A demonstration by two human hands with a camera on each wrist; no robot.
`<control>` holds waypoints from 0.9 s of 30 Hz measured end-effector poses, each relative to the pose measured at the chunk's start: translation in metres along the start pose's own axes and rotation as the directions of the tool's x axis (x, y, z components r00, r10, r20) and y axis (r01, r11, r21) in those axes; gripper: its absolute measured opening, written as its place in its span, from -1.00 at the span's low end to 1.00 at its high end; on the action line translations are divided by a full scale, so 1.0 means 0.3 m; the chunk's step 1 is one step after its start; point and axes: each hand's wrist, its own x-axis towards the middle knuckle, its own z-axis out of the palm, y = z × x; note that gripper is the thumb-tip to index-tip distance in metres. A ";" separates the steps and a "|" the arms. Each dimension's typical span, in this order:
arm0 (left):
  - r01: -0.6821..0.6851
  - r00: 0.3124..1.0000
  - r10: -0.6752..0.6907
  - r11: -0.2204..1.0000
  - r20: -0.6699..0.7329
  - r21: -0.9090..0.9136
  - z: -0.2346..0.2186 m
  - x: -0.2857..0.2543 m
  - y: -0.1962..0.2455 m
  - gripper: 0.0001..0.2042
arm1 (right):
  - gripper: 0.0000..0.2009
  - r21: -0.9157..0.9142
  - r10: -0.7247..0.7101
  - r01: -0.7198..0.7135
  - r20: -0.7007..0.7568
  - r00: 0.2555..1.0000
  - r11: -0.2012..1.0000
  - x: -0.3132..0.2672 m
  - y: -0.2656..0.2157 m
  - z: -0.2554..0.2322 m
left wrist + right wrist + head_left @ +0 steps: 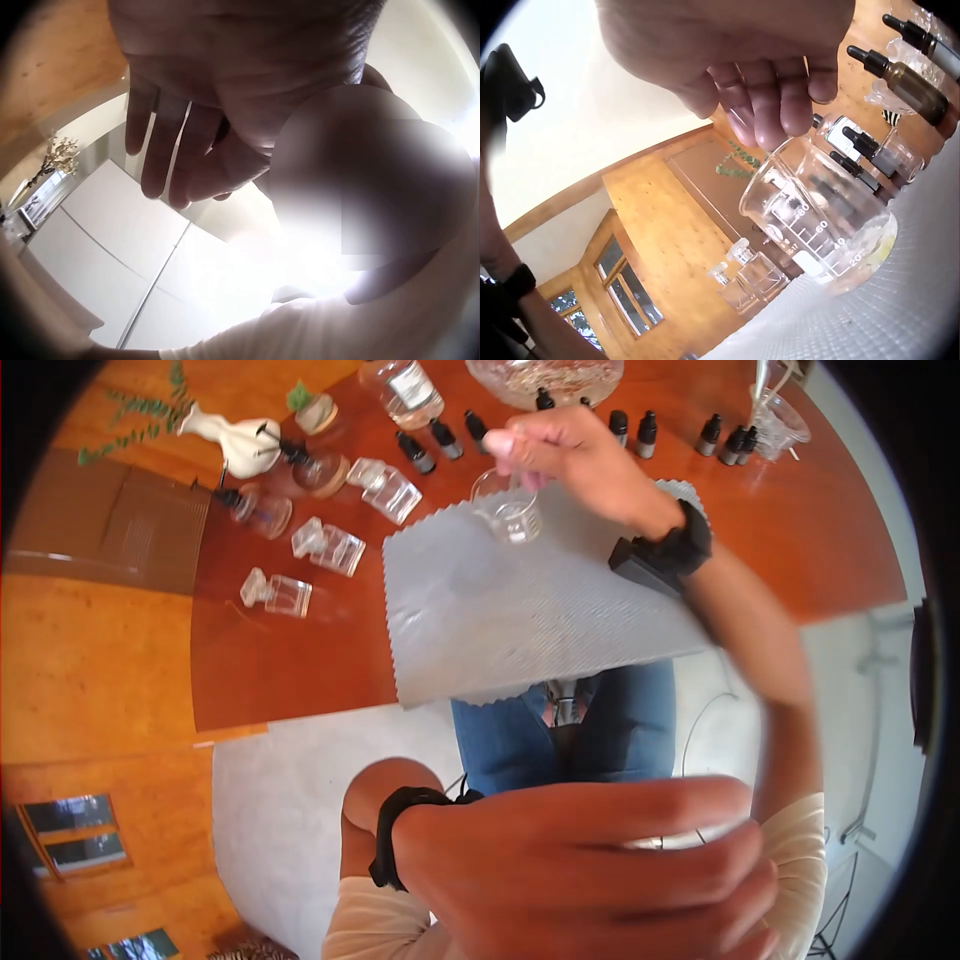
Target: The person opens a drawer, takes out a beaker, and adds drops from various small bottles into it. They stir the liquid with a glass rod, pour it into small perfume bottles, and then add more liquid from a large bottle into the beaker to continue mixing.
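My right hand (580,465) reaches over the far side of the grey mat (470,610), with its fingers bent down above a small glass beaker (515,520). In the right wrist view the fingertips hang right at the rim of that beaker (817,225), which has white graduation marks and a little clear, yellowish liquid at its bottom. My left hand (590,870) is raised close under the head camera, palm toward my body. The left wrist view shows its fingers (161,150) loosely extended near my face, with nothing visible in them.
Clear square perfume bottles (388,492) stand left of the mat. Several black dropper bottles (415,452) line its far side, near a large glass bowl (545,380) and a labelled bottle (410,395). A white vase (235,442) with greenery lies toward the far left in view.
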 end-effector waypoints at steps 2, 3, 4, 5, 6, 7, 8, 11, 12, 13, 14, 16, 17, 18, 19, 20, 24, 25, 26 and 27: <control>-0.031 0.999 0.031 0.999 0.025 -0.011 -0.003 0.024 0.022 -0.83 | -0.56 0.037 0.018 -0.018 0.002 1.000 0.999 -0.007 -0.019 -0.006; -0.028 0.999 0.029 0.999 0.030 -0.020 -0.003 0.029 0.031 -0.83 | -0.56 0.005 0.029 -0.029 -0.017 0.999 1.000 -0.012 -0.022 -0.005; -0.031 0.999 0.032 0.999 0.038 -0.021 -0.001 0.035 0.033 -0.83 | -0.56 -0.023 0.036 -0.037 -0.041 0.999 0.999 -0.012 -0.019 -0.001; -0.032 0.999 0.033 0.999 0.044 -0.023 -0.002 0.040 0.034 -0.83 | -0.55 -0.021 -0.030 0.029 -0.031 0.999 0.999 0.001 -0.006 0.000; -0.032 0.998 0.033 0.999 0.056 -0.018 -0.001 0.046 0.033 -0.82 | -0.55 -0.006 -0.043 0.043 -0.046 0.998 0.999 -0.003 0.004 0.005; -0.033 0.997 0.034 0.999 0.064 -0.017 0.000 0.049 0.034 -0.81 | -0.55 0.002 -0.048 0.048 -0.060 0.997 0.999 -0.011 -0.014 0.021; -0.034 0.997 0.036 0.999 0.069 -0.019 -0.002 0.051 0.028 -0.81 | -0.55 -0.007 -0.055 0.055 -0.078 0.995 0.998 -0.017 -0.028 0.018; -0.045 0.994 0.048 0.999 0.100 -0.029 -0.009 0.046 0.028 -0.77 | -0.54 -0.020 -0.104 0.102 -0.134 0.986 0.995 -0.024 -0.008 0.018; -0.047 0.993 0.050 0.999 0.106 -0.026 -0.013 0.044 0.030 -0.76 | -0.54 -0.009 -0.110 0.110 -0.140 0.984 0.994 -0.021 -0.011 0.020; -0.048 0.993 0.050 0.999 0.111 -0.021 -0.011 0.041 0.036 -0.75 | -0.53 -0.060 -0.113 0.106 -0.122 0.986 0.993 -0.027 -0.020 0.016; -0.044 0.993 0.046 0.999 0.106 -0.013 -0.010 0.043 0.040 -0.73 | -0.53 -0.094 -0.122 0.112 -0.102 0.987 0.989 -0.039 -0.033 0.003; -0.042 0.996 0.040 0.999 0.075 0.018 -0.020 0.052 0.045 -0.70 | -0.52 -0.100 -0.106 0.100 -0.058 0.993 0.990 -0.024 -0.021 0.008; -0.038 0.998 0.036 0.998 0.056 0.041 -0.034 0.061 0.043 -0.69 | -0.53 -0.056 -0.115 0.112 -0.057 0.992 0.992 -0.021 -0.012 0.017; -0.023 0.999 0.021 0.997 0.030 0.076 -0.052 0.072 0.024 -0.67 | -0.54 -0.027 -0.121 0.120 -0.062 0.991 0.992 -0.013 0.002 0.019; 0.001 1.000 0.000 0.993 -0.004 0.120 -0.079 0.080 0.000 -0.66 | -0.54 0.014 -0.114 0.115 -0.085 0.990 0.993 -0.007 -0.003 0.025; 0.076 0.996 -0.065 0.979 -0.061 0.187 -0.110 0.084 -0.045 -0.64 | -0.54 0.056 -0.106 0.112 -0.107 0.989 0.992 -0.010 -0.017 0.036; 0.456 0.870 -0.418 0.883 -0.261 0.107 -0.258 0.052 -0.408 -0.55 | -0.52 -0.009 -0.140 0.141 -0.137 0.981 0.990 -0.009 -0.008 0.013; 0.595 0.794 -0.572 0.800 -0.204 0.072 -0.295 0.040 -0.471 -0.43 | -0.49 0.022 -0.146 0.150 -0.129 0.981 0.988 -0.008 -0.003 0.018; 0.622 0.780 -0.611 0.781 -0.136 0.053 -0.297 0.030 -0.514 -0.37 | -0.57 -0.082 -0.075 0.073 -0.027 0.997 0.994 -0.007 -0.004 -0.006; 0.652 0.758 -0.649 0.757 -0.071 0.037 -0.301 0.019 -0.548 -0.29 | -0.58 -0.101 -0.089 0.086 -0.025 0.996 0.991 -0.006 -0.007 -0.010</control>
